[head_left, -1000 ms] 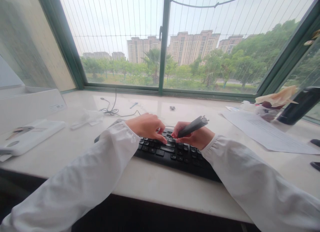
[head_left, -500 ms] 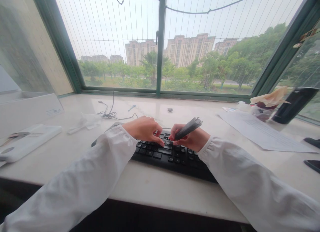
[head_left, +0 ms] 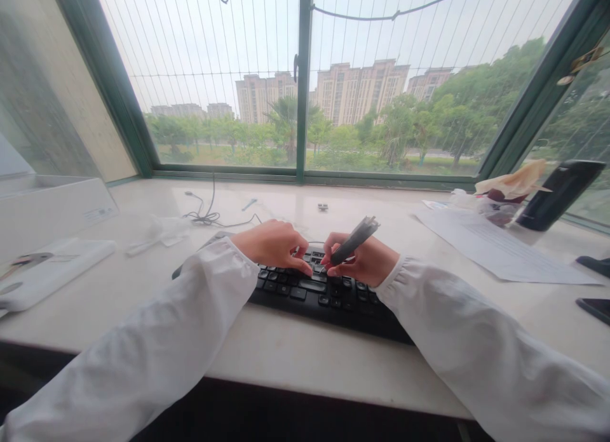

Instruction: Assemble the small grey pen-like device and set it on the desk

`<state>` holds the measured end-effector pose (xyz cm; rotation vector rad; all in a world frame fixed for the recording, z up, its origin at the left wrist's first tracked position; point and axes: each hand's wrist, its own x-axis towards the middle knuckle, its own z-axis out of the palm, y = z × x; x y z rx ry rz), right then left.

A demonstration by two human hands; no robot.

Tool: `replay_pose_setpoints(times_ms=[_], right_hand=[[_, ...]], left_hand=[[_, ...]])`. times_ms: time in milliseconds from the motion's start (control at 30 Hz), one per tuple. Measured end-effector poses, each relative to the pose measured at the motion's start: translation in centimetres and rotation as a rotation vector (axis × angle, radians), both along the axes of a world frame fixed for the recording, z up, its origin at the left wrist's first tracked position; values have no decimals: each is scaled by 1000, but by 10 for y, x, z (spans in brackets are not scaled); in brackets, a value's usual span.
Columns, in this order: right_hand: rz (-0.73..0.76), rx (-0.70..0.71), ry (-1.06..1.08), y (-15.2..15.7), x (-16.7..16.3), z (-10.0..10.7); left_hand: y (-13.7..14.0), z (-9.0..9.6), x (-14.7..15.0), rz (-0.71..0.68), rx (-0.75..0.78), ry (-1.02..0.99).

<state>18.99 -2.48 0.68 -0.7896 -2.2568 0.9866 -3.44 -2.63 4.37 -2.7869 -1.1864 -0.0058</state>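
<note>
My right hand point(head_left: 363, 260): fingers closed on a dark grey tool point(head_left: 353, 241). My left hand point(head_left: 271, 244): fingers curled, I cannot tell whether gripping anything. Black keyboard point(head_left: 328, 303): beneath both hands' fingers. Coiled cable point(head_left: 206, 219): beyond the left fingers.

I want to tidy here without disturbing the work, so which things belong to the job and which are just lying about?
In use: keyboard, under the left hand and right hand; dark grey tool, held in the right hand.

Apparently just lying about: cable, paper sheet, black cylinder, open white box; perhaps the small dark pieces too, though I can't tell.
</note>
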Motion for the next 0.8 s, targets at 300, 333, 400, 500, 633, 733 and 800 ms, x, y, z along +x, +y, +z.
replay_pose_setpoints(times_ms=[300,333,400,500,633,733,800], right_hand=[[8,30,-40,0,1,1],[5,38,-43,0,0,1],[-5,48,-48,0,0,0],[-7,43,-38,1,0,-2],[-19,15,-1,3,0,-4],[-25,-6,16,5,-1,-6],[-28,-4,18,6,-1,-7]], left_hand=[[0,-1,1,-25,23,3],[0,-1,1,-27,25,1],[1,-1,1,-31,30,-1],[1,-2,1,-37,38,-1],[0,-3,1,-44,43,-5],[1,-3,2,-43,50,-2],[1,-4,2,-44,53,-2]])
